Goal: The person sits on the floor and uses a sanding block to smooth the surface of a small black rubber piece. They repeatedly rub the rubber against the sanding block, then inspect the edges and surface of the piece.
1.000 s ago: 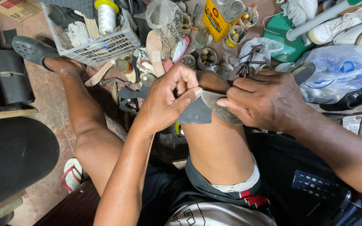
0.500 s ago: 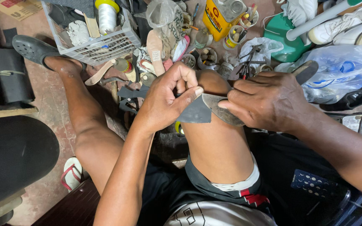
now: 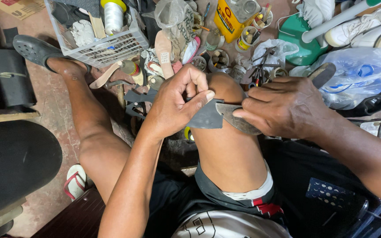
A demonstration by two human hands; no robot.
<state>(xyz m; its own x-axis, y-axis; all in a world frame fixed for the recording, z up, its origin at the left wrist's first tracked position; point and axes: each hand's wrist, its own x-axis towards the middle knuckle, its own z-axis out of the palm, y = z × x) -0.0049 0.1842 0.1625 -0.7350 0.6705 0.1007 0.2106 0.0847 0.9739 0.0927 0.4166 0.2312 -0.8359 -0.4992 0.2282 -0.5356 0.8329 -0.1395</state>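
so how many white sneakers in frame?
2, both at the top right: one white sneaker above the green container, another lying on its side above the plastic bag. The clutter may hide more.

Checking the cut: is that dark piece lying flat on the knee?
Flat: the dark piece lies spread across the knee, pinned by the left hand.

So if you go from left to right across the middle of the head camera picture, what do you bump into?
Black rolled pouch → left hand → dark grey flat piece, pinched by that hand → curved knife blade → right hand holding the blade → clear plastic bag.
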